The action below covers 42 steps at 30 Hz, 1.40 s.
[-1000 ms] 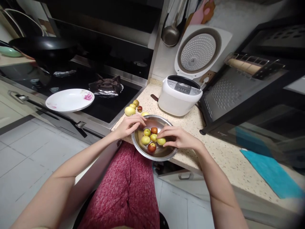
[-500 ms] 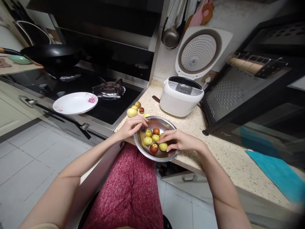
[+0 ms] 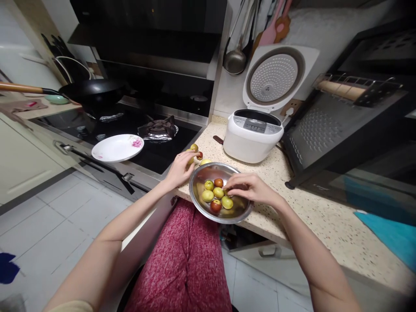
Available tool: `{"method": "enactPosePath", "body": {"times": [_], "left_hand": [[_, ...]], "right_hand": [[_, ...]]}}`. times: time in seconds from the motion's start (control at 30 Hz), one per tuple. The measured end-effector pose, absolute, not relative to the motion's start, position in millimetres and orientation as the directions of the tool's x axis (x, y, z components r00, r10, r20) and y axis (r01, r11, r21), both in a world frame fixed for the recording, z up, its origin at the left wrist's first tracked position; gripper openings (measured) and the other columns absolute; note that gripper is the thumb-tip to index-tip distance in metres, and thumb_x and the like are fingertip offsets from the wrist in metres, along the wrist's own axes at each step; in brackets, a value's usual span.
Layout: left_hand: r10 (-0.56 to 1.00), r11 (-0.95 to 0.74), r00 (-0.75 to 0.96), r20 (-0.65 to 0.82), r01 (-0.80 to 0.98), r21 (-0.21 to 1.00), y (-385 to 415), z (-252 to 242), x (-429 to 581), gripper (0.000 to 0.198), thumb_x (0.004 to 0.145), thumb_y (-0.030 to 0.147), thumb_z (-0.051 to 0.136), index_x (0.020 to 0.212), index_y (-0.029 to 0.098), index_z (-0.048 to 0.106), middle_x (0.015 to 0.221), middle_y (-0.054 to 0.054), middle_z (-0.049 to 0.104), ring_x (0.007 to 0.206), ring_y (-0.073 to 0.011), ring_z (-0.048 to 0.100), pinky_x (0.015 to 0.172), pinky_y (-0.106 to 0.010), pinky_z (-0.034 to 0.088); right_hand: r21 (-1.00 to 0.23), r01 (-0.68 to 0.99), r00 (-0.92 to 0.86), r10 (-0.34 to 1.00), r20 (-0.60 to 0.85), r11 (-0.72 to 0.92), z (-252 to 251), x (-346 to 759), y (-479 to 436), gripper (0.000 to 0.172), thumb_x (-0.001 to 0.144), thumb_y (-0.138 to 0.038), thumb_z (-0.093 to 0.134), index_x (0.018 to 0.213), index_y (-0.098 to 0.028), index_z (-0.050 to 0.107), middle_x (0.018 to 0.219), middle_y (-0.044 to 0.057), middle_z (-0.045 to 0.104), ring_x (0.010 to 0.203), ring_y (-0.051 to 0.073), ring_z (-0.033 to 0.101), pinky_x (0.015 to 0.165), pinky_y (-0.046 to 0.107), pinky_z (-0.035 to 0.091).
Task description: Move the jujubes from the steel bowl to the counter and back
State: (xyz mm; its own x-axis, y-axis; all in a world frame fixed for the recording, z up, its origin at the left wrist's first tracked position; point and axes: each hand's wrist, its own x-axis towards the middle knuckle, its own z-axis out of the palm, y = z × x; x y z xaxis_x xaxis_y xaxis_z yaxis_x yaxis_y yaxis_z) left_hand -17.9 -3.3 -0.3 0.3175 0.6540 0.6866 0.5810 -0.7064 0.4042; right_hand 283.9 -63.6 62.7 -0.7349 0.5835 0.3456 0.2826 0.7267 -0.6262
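Observation:
A steel bowl [image 3: 238, 212] sits at the counter's front edge with several small green and red fruits [image 3: 217, 193] in it. My right hand [image 3: 247, 187] reaches into the bowl from the right, its fingertips pinched on a fruit near the middle. My left hand [image 3: 180, 167] is just outside the bowl's left rim, fingers curled around a yellow-green fruit among the loose fruits [image 3: 195, 147] lying on the counter there.
An open white rice cooker [image 3: 253, 134] stands behind the bowl. A flowered white plate [image 3: 117, 147] rests on the black gas hob [image 3: 156, 143], with a black wok [image 3: 92, 93] behind. An open oven door [image 3: 328, 125] juts out right; a blue cloth [image 3: 390, 236] lies far right.
My left hand left the bowl's rim and moved out to the loose fruits on the counter, closing on one. My right hand stayed in the bowl. The view shifted rightward.

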Motion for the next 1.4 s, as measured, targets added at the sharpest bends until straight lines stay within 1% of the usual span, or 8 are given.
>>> {"method": "enactPosePath", "body": {"times": [0.27,0.57,0.7,0.83,1.03,1.13,1.27,1.4], "left_hand": [[0.670,-0.652,0.479,0.567,0.745,0.140,24.1,6.9,1.8,0.036,0.104,0.024,0.050,0.138,0.014,0.059,0.144,-0.017,0.064,0.139,-0.0301,0.057,0.124,-0.055,0.035],[0.688,-0.602,0.546,0.478,0.797,-0.043,49.2,1.1,6.1,0.022,0.102,0.017,0.048,0.117,0.013,0.065,0.111,-0.015,0.074,0.114,-0.0287,0.068,0.127,-0.061,0.030],[0.691,-0.619,0.544,0.476,0.786,0.000,44.0,4.0,2.9,0.020,0.101,0.015,0.047,0.108,0.015,0.066,0.104,-0.012,0.072,0.101,-0.0258,0.069,0.127,-0.058,0.031],[0.665,-0.648,0.535,0.521,0.760,0.046,37.5,5.4,5.0,0.020,0.101,0.015,0.048,0.109,0.018,0.067,0.104,-0.008,0.071,0.099,-0.0243,0.069,0.122,-0.054,0.039],[0.468,-0.745,0.312,0.826,0.642,0.179,18.3,9.6,1.5,0.030,0.102,0.020,0.057,0.133,0.019,0.061,0.127,-0.011,0.070,0.122,-0.0254,0.065,0.113,-0.048,0.052],[0.322,-0.843,0.316,0.893,0.524,0.118,1.7,20.2,-0.6,0.033,0.103,0.021,0.059,0.136,0.023,0.061,0.127,-0.008,0.071,0.123,-0.0227,0.067,0.117,-0.049,0.051],[0.267,-0.913,0.435,0.860,0.400,0.081,-26.3,36.9,3.9,0.040,0.104,0.015,0.054,0.142,0.026,0.059,0.132,-0.009,0.070,0.120,-0.0194,0.070,0.103,-0.037,0.062],[0.132,-0.950,0.569,0.811,0.305,-0.060,-46.9,44.1,10.7,0.046,0.105,0.014,0.052,0.150,0.025,0.053,0.135,-0.010,0.070,0.125,-0.0216,0.070,0.106,-0.039,0.062]], "right_hand": [[-0.541,0.356,-0.548,0.640,0.539,0.762,55.6,283.1,-57.8,0.017,0.099,-0.032,0.068,0.096,-0.021,0.081,0.091,0.007,0.079,0.081,0.020,0.073,0.073,0.034,0.059],[-0.474,0.366,-0.562,0.596,0.573,0.801,49.0,280.2,-56.4,0.017,0.101,-0.031,0.067,0.097,-0.021,0.080,0.090,0.005,0.080,0.080,0.018,0.073,0.075,0.033,0.059],[-0.469,0.381,-0.523,0.604,0.601,0.797,48.6,280.1,-56.7,0.018,0.100,-0.032,0.067,0.096,-0.021,0.080,0.088,0.005,0.079,0.077,0.019,0.072,0.071,0.033,0.058],[-0.467,0.411,-0.466,0.620,0.631,0.783,47.5,279.6,-57.1,0.019,0.100,-0.033,0.067,0.093,-0.021,0.080,0.085,0.006,0.078,0.075,0.020,0.072,0.069,0.034,0.058],[-0.448,0.414,-0.418,0.602,0.680,0.793,48.4,277.6,-57.2,0.015,0.100,-0.028,0.065,0.102,-0.022,0.079,0.096,0.007,0.080,0.088,0.022,0.075,0.080,0.039,0.062],[-0.447,0.410,-0.395,0.596,0.699,0.795,50.4,275.2,-58.8,0.016,0.099,-0.026,0.065,0.109,-0.023,0.078,0.104,0.008,0.080,0.096,0.024,0.075,0.087,0.042,0.062],[-0.520,0.396,-0.379,0.650,0.658,0.757,52.9,269.8,-63.9,0.021,0.099,-0.030,0.068,0.118,-0.024,0.076,0.113,0.008,0.079,0.104,0.025,0.075,0.094,0.044,0.062],[-0.562,0.341,-0.438,0.656,0.614,0.754,52.7,265.2,-68.8,0.031,0.096,-0.036,0.072,0.126,-0.024,0.073,0.118,0.008,0.078,0.105,0.024,0.075,0.095,0.043,0.061]]}}
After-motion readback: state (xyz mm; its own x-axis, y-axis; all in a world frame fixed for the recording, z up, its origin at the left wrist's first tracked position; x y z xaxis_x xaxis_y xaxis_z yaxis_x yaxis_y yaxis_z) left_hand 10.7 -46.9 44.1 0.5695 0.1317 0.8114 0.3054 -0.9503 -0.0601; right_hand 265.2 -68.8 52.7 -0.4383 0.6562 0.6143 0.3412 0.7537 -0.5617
